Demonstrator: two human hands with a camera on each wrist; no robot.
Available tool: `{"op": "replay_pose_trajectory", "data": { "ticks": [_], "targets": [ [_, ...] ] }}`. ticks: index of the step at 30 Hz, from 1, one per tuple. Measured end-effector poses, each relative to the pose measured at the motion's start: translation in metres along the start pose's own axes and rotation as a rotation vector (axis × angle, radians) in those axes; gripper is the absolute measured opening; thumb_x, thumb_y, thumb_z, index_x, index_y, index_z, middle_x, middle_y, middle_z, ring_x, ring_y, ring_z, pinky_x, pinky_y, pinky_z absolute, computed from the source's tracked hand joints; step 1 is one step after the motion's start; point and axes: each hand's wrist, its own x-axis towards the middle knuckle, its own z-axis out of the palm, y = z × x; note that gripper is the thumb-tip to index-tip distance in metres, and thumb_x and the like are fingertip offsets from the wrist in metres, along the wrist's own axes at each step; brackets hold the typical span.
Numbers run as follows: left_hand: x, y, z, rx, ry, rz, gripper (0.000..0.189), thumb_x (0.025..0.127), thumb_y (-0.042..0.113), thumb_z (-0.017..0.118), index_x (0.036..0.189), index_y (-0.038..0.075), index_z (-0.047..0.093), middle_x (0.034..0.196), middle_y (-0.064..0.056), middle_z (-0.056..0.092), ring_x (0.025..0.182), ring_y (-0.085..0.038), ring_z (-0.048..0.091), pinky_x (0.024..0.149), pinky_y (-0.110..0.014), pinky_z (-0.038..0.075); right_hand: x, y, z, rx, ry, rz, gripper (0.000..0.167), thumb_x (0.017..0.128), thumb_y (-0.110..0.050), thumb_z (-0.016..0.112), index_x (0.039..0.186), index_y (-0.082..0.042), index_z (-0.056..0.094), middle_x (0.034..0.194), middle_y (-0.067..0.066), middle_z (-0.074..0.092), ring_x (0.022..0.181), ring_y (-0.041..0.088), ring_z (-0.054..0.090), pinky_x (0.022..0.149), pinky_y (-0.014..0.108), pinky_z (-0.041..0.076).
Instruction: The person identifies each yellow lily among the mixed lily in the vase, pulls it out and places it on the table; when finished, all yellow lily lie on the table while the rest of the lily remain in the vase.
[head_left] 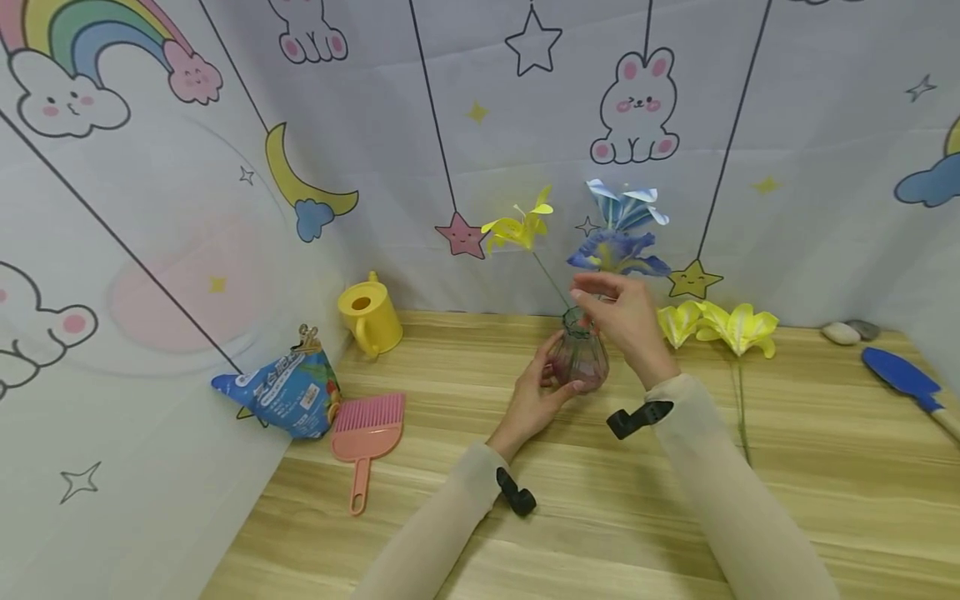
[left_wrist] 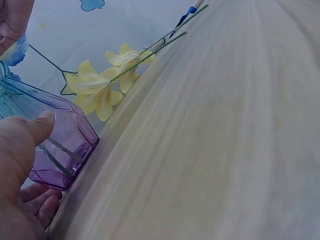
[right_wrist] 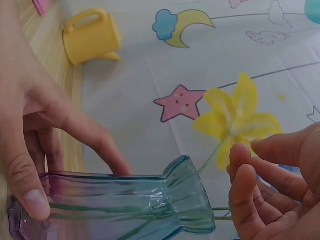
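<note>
My left hand (head_left: pixel 536 400) holds a faceted glass vase (head_left: pixel 588 367) low on its body, thumb on one side and fingers round the other. The glass fades from bluish green at its flared mouth to purple at the base; green stems (right_wrist: pixel 110 212) show inside. From it rise a yellow lily (head_left: pixel 521 229) leaning left and blue flowers (head_left: pixel 618 254). Just above the mouth is my right hand (head_left: pixel 630 321), fingers loosely bent beside the stems. In the right wrist view its fingertips (right_wrist: pixel 242 175) overlap the stems, with nothing visibly pinched.
Yellow lilies (head_left: pixel 738 329) lie right of the vase, stems toward me. Farther right are pebbles (head_left: pixel 840 333) and a blue trowel (head_left: pixel 900 372). At left stand a yellow watering can (head_left: pixel 378 321) and a clipped blue bag (head_left: pixel 292 396), near a pink brush and dustpan (head_left: pixel 367 433). A printed cloth backs the table.
</note>
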Motion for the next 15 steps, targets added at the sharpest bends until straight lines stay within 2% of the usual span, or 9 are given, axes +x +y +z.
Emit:
{"op": "replay_pose_trajectory", "data": {
  "ticks": [5, 10, 15],
  "targets": [
    [-0.001, -0.001, 0.001, -0.007, -0.004, 0.003, 0.083, 0.102, 0.033, 0.075, 0.168, 0.047, 0.026, 0.154, -0.012, 0.058, 0.135, -0.031, 0.064, 0.110, -0.045, 0.056, 0.008, -0.001, 0.006, -0.026, -0.009, 0.015, 0.038, 0.105, -0.024, 0.072, 0.140, -0.008, 0.071, 0.136, 0.019, 0.075, 0.065, 0.014, 0.073, 0.061, 0.024, 0.061],
    [0.000, -0.002, 0.000, -0.017, -0.011, 0.016, 0.083, 0.103, 0.033, 0.075, 0.168, 0.048, 0.026, 0.155, -0.013, 0.058, 0.135, -0.032, 0.064, 0.111, -0.047, 0.057, 0.016, -0.005, 0.011, -0.045, -0.010, 0.061, 0.040, 0.104, -0.025, 0.072, 0.141, -0.011, 0.071, 0.138, 0.014, 0.075, 0.067, 0.018, 0.075, 0.062, 0.026, 0.062],
    [0.000, -0.003, -0.001, -0.020, -0.011, 0.010, 0.083, 0.103, 0.034, 0.075, 0.167, 0.049, 0.026, 0.156, -0.012, 0.057, 0.136, -0.031, 0.063, 0.111, -0.046, 0.056, 0.023, -0.004, 0.017, -0.096, -0.005, 0.086, 0.039, 0.105, -0.024, 0.071, 0.142, -0.011, 0.071, 0.137, 0.014, 0.076, 0.063, 0.012, 0.071, 0.059, 0.024, 0.059]
  ]
}}
